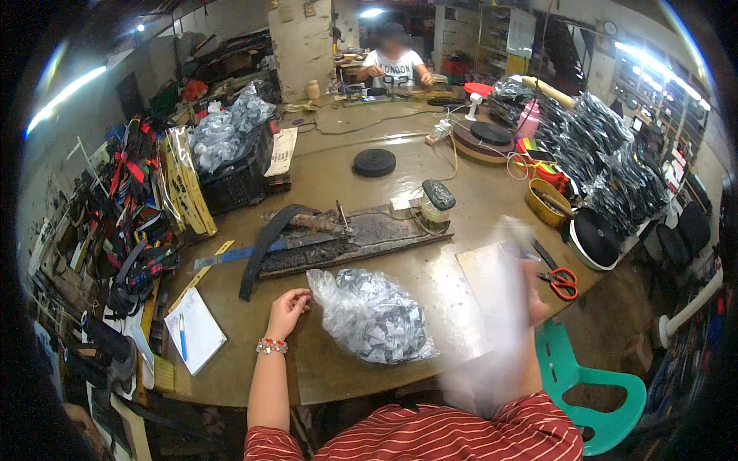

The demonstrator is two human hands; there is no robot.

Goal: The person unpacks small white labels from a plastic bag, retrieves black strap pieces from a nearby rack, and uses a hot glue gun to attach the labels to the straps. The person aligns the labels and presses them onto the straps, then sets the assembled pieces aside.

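A clear plastic bag (377,319) full of small grey-and-white pieces, perhaps labels, lies near the table's front edge. Just left of its gathered mouth rests my left hand (288,313), fingers loosely bent and a little apart, with nothing seen in them; a bead bracelet circles the wrist. My right hand (534,292), smeared by motion, grips a translucent plastic bag (488,338) that hangs in front of the forearm. Behind this blurred bag a pale sheet (480,269) lies on the table. Red-handled scissors (561,283) lie right of my right hand.
Beyond the full bag sits a dark worn board (377,238) with a black strap (265,250) and a lidded jar (438,206). A notepad with pen (196,330) lies left. A webbing roll (374,162) is mid-table; a green chair (592,384) stands right. Another person (393,69) sits opposite.
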